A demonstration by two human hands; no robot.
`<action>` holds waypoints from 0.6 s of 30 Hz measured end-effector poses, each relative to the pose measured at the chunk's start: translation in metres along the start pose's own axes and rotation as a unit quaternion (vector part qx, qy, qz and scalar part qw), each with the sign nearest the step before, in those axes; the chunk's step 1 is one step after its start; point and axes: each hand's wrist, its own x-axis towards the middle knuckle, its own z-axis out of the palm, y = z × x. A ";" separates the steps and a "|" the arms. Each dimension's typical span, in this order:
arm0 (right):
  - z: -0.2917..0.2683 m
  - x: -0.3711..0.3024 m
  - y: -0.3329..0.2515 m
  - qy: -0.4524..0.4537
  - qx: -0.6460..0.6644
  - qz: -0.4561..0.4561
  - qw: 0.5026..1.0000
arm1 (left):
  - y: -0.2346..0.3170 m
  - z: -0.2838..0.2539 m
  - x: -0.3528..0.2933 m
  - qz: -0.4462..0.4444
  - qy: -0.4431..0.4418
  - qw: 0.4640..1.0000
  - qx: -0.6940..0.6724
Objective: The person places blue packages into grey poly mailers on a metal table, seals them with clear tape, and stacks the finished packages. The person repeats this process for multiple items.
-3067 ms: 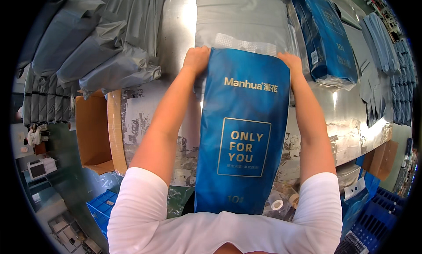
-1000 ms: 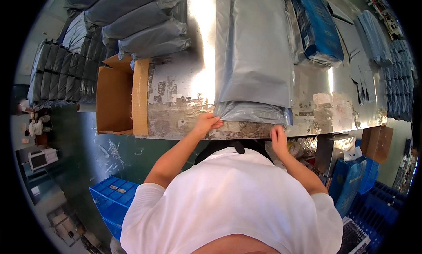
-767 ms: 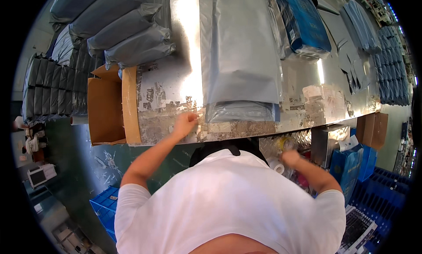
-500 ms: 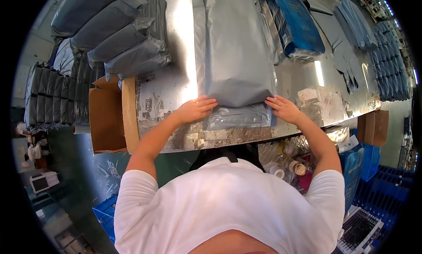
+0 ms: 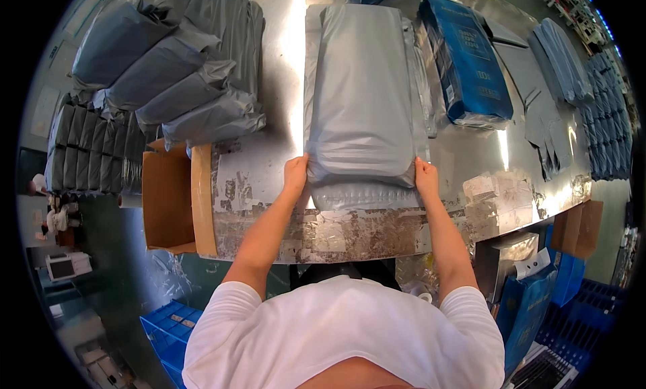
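A long grey poly mailer package (image 5: pixel 363 86) lies flat on the metal-topped table in front of me, its near end creased and rounded. My left hand (image 5: pixel 295 175) is closed on the package's left edge by its near corner. Opposite it, my right hand (image 5: pixel 426 179) grips the right edge, fingers curled. Beneath the near end shows a grey plastic layer (image 5: pixel 363 196), and more plastic edges stick out along both long sides. How deep the fingers reach under the edges is hidden.
Several filled grey packages (image 5: pixel 161 73) are piled at the left, above an open cardboard box (image 5: pixel 168 200). A blue printed bag (image 5: pixel 468 66) lies right of my package. Loose grey sheets (image 5: pixel 538 106) and another grey bundle (image 5: pixel 564 62) sit farther right.
Both hands have gone from lying open on the near end to gripping the side edges. The package's near end now looks tauter and its far end shows. The view has shifted a little.
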 end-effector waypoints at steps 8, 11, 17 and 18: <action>0.025 0.034 0.020 -0.088 0.103 -0.040 0.990 | 0.019 0.012 0.014 0.101 -0.012 0.969 0.226; 0.042 0.047 0.003 -0.036 0.322 0.055 0.944 | -0.004 0.035 0.041 0.104 -0.010 0.985 -0.137; 0.016 0.027 -0.070 -0.173 0.461 0.307 0.814 | 0.033 0.031 0.038 -0.186 -0.146 0.921 -0.308; 0.007 0.031 -0.070 -0.203 0.471 0.322 0.796 | 0.064 0.024 0.025 -0.177 -0.164 0.930 -0.278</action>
